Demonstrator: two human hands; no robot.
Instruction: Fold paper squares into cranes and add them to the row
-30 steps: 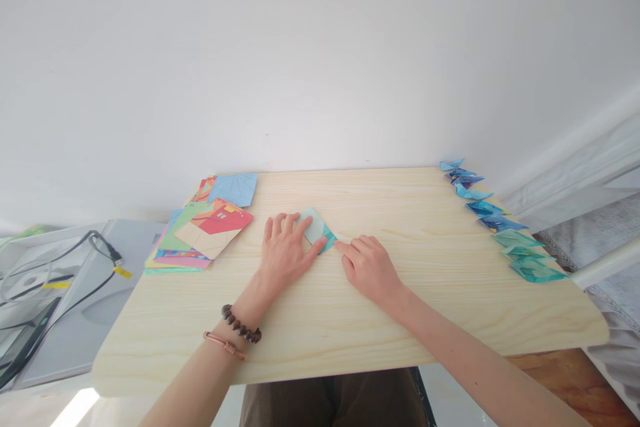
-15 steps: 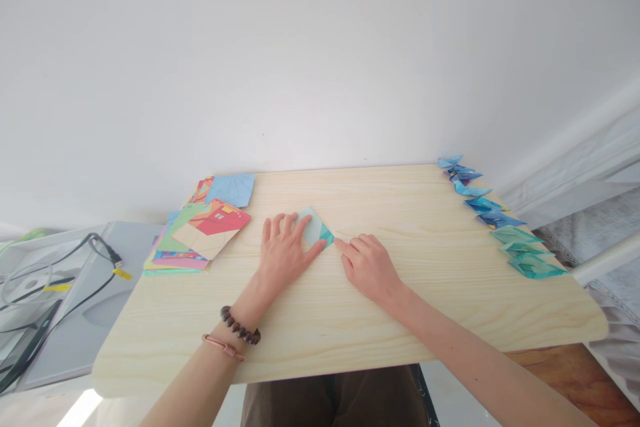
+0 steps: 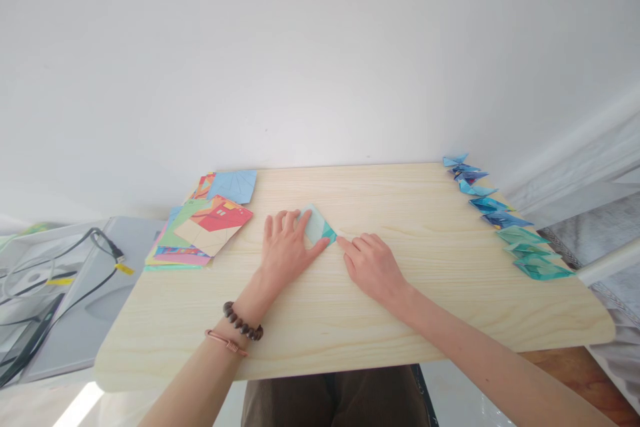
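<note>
A small folded sheet of origami paper (image 3: pixel 314 227), pale with a teal corner at its right, lies flat on the wooden table. My left hand (image 3: pixel 286 247) rests palm down with spread fingers over its left part, the thumb reaching along the lower edge to the teal end. This hand hides part of the sheet. At the right tip, the outstretched index finger of my right hand (image 3: pixel 373 263) touches the paper. Its thumb stays apart from the index finger and the other fingers are curled, with nothing visible in them.
Patterned paper sheets (image 3: pixel 213 230) are piled at the table's left, with a blue sheet (image 3: pixel 233 185) behind. Several folded paper pieces (image 3: pixel 493 205), blue and teal, line the right edge. A wall (image 3: pixel 320 60) borders the back. Cables (image 3: pixel 95 287) lie left of the table (image 3: pixel 320 327).
The view has shifted slightly, so everything sits a little differently in the frame. Both hands keep nearly the same place on the paper.
</note>
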